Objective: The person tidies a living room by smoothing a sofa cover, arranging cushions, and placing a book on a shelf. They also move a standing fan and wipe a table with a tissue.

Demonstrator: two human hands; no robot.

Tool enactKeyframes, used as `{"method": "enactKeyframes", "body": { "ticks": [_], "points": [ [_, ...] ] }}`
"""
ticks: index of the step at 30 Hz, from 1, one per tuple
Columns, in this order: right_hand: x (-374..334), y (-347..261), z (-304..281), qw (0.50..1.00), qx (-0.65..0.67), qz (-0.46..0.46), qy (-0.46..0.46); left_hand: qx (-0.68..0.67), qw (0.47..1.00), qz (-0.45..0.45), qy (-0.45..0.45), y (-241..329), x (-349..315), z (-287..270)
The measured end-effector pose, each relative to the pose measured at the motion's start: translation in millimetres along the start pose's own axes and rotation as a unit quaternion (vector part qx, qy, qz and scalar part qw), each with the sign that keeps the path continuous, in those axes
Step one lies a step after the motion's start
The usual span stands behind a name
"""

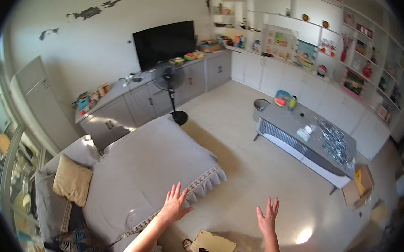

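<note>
A pale floor spreads beneath a wall of white shelving. On the left, a grey-covered sofa turns its ruffled edge toward the floor, that trim running diagonally from lower left to upper right. The grey coffee table slants from upper left to lower right, silvery pieces heaped toward its right end, a green bottle near its far left corner. The pale yellow board lies low between the person's feet, its long axis roughly side to side. The left hand appears above the sofa's ruffled edge, the right hand over floor; both are empty, fingers apart.
</note>
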State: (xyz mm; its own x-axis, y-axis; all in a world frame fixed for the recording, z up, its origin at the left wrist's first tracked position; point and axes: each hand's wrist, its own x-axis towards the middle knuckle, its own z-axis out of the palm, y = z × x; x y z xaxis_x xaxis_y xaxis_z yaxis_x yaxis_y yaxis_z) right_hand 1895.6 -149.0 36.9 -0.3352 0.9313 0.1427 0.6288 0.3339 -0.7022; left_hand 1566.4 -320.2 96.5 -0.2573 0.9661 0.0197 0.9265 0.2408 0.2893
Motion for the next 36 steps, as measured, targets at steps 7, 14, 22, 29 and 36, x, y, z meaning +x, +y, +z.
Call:
{"method": "enactKeyframes", "body": {
  "ticks": [7,14,22,29,36],
  "points": [
    [-40,-8,-30,0.999,-0.017,0.026,0.035,-0.018,0.999,0.047,0.006,2,1,-1],
    [-89,43,-88,0.995,-0.030,0.039,0.091,-0.039,0.995,0.088,0.002,71,-7,29],
    [-104,109,-144,0.985,-0.045,0.073,0.151,-0.072,0.987,0.144,-0.007,162,24,29],
    [-76,155,-161,0.974,-0.069,0.091,0.198,-0.063,0.979,0.188,-0.040,187,106,64],
    [-15,189,-211,0.939,-0.112,0.185,0.267,-0.072,0.948,0.308,-0.042,261,281,109]
  ]
}}
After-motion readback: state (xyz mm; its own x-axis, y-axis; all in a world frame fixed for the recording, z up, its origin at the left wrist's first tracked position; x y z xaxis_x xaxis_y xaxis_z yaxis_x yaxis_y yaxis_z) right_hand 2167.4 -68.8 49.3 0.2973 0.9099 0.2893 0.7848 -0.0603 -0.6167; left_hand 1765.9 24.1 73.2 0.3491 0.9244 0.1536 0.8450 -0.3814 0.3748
